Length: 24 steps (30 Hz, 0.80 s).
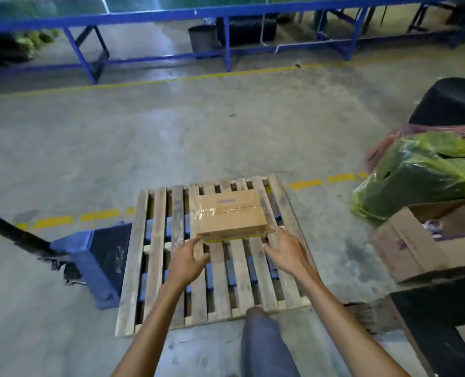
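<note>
A taped brown cardboard box (pixel 230 213) lies flat on the far right part of a wooden pallet (pixel 158 254). My left hand (pixel 189 261) hovers at the box's near left corner with its fingers loosely spread; its fingertips are at or just short of the box edge. Just off the near right corner, my right hand (pixel 284 251) has relaxed, spread fingers. Neither hand holds anything. Blue forks of a pallet jack (pixel 101 254) show between the slats.
The pallet jack's black handle (pixel 11 229) slants in from the left. An open cardboard box (pixel 427 240) and a green plastic bag (pixel 421 172) stand at the right. Blue metal frames (pixel 226 36) and a black bin (pixel 203 38) line the far side. My knee (pixel 261 330) is by the pallet's near edge.
</note>
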{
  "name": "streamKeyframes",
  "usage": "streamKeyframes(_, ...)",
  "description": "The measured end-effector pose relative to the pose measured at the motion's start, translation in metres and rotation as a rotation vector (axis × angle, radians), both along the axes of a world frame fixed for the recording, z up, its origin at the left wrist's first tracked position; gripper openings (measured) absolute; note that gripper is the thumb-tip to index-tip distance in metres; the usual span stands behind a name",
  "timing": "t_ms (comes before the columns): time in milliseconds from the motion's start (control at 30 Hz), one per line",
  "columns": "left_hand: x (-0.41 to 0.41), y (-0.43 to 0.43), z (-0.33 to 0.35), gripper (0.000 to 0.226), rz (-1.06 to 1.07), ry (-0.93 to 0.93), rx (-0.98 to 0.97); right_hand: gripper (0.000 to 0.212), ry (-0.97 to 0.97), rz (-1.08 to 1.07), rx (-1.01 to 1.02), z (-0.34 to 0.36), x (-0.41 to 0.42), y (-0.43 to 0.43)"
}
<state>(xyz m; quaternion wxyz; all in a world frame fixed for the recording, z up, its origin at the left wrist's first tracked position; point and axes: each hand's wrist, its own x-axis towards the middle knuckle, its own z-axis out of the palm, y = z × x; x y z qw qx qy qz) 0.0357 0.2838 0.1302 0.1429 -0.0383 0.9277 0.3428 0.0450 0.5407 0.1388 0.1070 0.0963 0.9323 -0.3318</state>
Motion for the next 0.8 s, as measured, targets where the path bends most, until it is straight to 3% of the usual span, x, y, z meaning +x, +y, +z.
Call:
streamKeyframes(200, -0.125, -0.006, -0.057, 0.055, 0.077, -0.059, 0.011, 0.056, -0.055, -0.029, 0.008, -0.059, -0.134, 0.019)
streamKeyframes(400, -0.298, -0.006, -0.160, 0.056, 0.242, -0.198, 0.054, 0.058, -0.177, -0.061, 0.017, -0.169, -0.318, 0.042)
streamKeyframes(600, -0.430, -0.011, -0.322, 0.070, 0.396, -0.445, 0.043, 0.070, -0.324, -0.139, -0.035, -0.332, -0.452, 0.061)
streamKeyframes(800, -0.509, -0.024, -0.487, 0.085, 0.448, -0.552, -0.013, 0.082, -0.422, -0.273, -0.074, -0.498, -0.528, 0.079)
